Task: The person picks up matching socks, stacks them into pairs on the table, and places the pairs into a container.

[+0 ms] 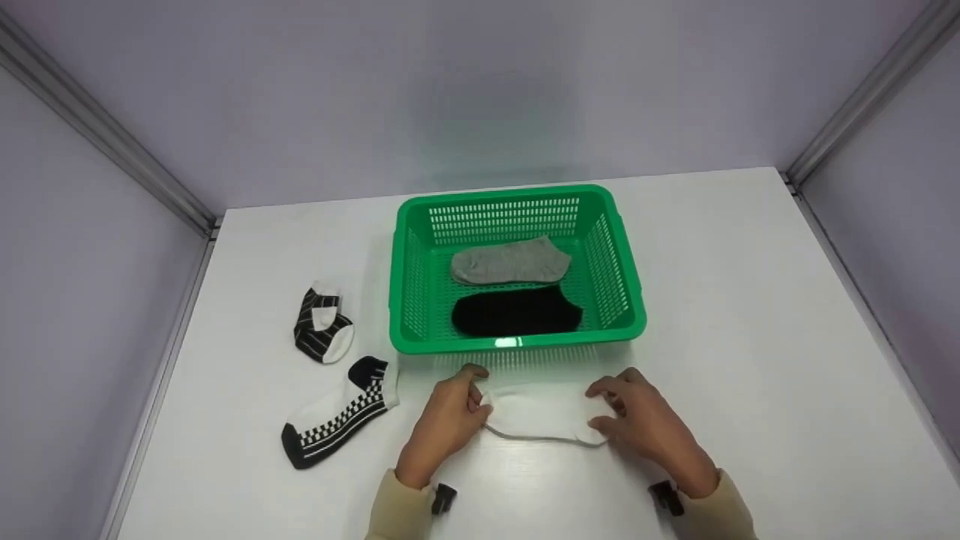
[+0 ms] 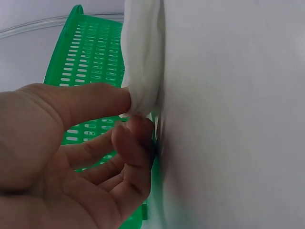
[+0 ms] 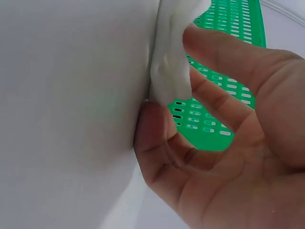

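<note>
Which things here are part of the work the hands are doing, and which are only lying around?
In the work:
- white sock, pinched at its ends by the left hand and right hand
- green basket, right behind it, holding a grey sock and a black sock

Lying about:
- striped sock, on the table
- checkered sock, beside it

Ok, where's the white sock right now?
In the head view, the white sock lies on the table just in front of the green basket, pinched at both ends.
</note>
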`<move>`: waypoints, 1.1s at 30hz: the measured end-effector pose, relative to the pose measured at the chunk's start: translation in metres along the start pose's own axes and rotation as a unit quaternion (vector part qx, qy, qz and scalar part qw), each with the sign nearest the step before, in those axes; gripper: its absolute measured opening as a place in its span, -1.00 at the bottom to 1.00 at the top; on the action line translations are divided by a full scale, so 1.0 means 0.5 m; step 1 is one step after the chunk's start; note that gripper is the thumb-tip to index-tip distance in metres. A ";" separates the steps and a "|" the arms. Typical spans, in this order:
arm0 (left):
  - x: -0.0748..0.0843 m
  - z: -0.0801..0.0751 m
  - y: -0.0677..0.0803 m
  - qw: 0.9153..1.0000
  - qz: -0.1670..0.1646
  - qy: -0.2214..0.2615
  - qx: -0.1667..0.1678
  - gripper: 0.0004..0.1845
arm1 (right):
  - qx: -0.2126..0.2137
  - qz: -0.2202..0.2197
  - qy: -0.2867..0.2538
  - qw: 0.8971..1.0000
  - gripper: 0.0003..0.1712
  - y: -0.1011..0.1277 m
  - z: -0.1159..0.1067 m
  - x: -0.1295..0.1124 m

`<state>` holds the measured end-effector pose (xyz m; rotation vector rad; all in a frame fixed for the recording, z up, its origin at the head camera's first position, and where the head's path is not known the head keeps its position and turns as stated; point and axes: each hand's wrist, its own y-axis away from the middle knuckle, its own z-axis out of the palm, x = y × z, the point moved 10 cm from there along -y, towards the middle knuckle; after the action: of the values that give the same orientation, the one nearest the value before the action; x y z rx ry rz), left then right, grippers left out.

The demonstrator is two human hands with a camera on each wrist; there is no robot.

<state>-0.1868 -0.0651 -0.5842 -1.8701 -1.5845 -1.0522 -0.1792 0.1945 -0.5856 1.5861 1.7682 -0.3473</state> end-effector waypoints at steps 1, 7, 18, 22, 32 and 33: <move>-0.001 0.002 0.000 1.000 0.001 -0.002 -0.004 -0.57 | 0.003 0.000 0.001 1.000 -0.62 0.000 -0.002 0.002; 0.009 -0.010 0.007 0.999 0.002 -0.054 0.004 -0.60 | 0.019 -0.031 0.027 0.999 -0.61 -0.006 -0.014 -0.015; 0.128 0.029 0.036 0.991 0.093 -0.099 -0.010 -0.94 | 0.056 -0.139 0.104 0.983 -0.65 0.024 -0.017 -0.115; 0.117 0.070 0.021 0.990 0.098 -0.083 -0.054 -0.84 | 0.016 -0.144 0.145 0.979 -0.56 0.011 0.023 -0.109; 0.054 0.075 0.013 0.996 0.006 -0.064 -0.055 -0.64 | -0.005 -0.121 0.125 0.985 -0.39 -0.004 0.029 -0.075; 0.050 0.076 0.013 0.997 0.002 -0.064 -0.053 -0.63 | -0.004 -0.120 0.124 0.985 -0.39 -0.005 0.031 -0.075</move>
<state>-0.1699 -0.0225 -0.5861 -2.0467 -1.6248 -1.0517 -0.1772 0.1562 -0.5723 1.4633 2.1565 -0.2623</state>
